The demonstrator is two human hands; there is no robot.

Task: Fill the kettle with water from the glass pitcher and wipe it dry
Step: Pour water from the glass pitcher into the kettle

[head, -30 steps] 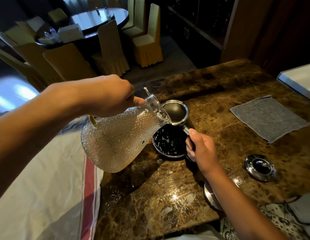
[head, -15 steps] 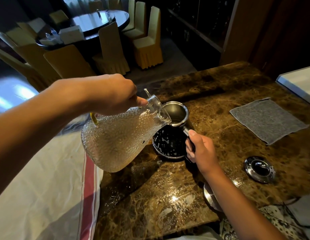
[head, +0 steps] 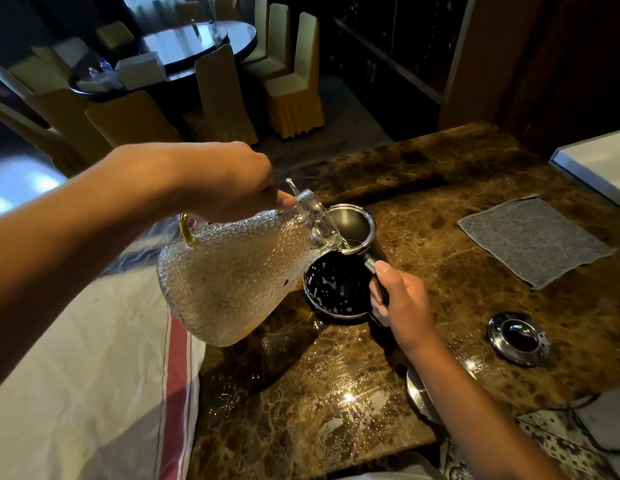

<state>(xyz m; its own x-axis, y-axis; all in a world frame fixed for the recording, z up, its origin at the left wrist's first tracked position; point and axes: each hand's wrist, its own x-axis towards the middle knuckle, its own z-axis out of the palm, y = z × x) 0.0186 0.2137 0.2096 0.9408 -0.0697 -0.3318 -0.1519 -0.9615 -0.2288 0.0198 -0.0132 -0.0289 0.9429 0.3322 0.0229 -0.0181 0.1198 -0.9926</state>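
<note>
My left hand (head: 229,181) grips the handle of a dimpled glass pitcher (head: 232,275), which is tilted with its spout over the open mouth of a steel kettle (head: 353,226). A thin stream of water runs from the spout into the kettle. The kettle stands on the brown marble counter (head: 440,254), and my right hand (head: 398,299) holds its black handle. The kettle's dark side shows white specks. A grey cloth (head: 533,239) lies flat on the counter to the right.
A round steel lid (head: 518,339) lies on the counter right of my right arm. Another metal disc (head: 419,396) pokes out under that arm. A white cloth with a red stripe (head: 94,393) covers the left. Chairs and a round table stand beyond.
The pitcher has tipped a little further over the kettle's mouth and water is flowing. My right hand has stayed on the kettle handle.
</note>
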